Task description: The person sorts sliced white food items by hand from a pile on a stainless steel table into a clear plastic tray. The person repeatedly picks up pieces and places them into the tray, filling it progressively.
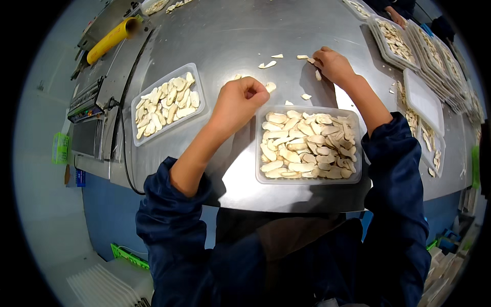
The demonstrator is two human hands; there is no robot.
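My left hand (pixel 239 98) hovers over the steel table between two plastic trays, thumb and fingertips together; a pale slice (pixel 271 87) shows just beyond its fingertips, and whether it holds anything cannot be told. Farther right, my right hand (pixel 333 65) reaches down to small pale pieces (pixel 311 60), its fingertips at one of them; whether it grips it is unclear. Nearest me, a clear tray (pixel 261 178) is filled with pale dried slices, perhaps mushroom (pixel 303 167). A second tray (pixel 139 141) with similar slices stands left of my left hand. Loose fragments (pixel 270 64) lie between my hands.
Stacked trays of slices (pixel 395 42) stand at the back right, where another person's hand (pixel 397 17) rests. An empty white tray (pixel 424 101) lies nearer. On the left are a yellow tube (pixel 109 42), a device with a black cable (pixel 123 153) and the table's seam.
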